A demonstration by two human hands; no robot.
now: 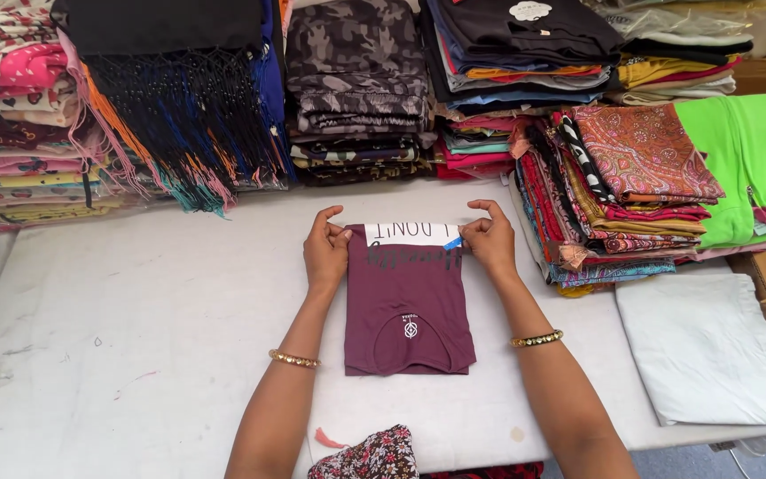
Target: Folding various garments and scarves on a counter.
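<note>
Nearest the table's (135, 355) front edge lay a floral fabric piece (374, 457) with a pink tassel (328, 439) just beside it, both clear of the hands. Further in, at the table's middle, a folded maroon shirt (410, 302) lay flat, its long axis running from the front edge toward the back, neckline end nearest the person and the white printed band (414, 233) at its far end. Both forearms flanked the shirt, each wearing a gold bangle. The left hand (325, 253) pinched the shirt's far left corner; the right hand (489, 239) pinched the far right corner, fingers closed on fabric at each. Neither hand was nearer than the other; they stood level across the shirt's short axis, so the garment lay wholly on the near side of both grips. A pale folded cloth (711, 346) rested toward the right edge. Stacked folded garments (356, 89) lined the back edge, with patterned scarves (613, 195) piled at the back right.
</note>
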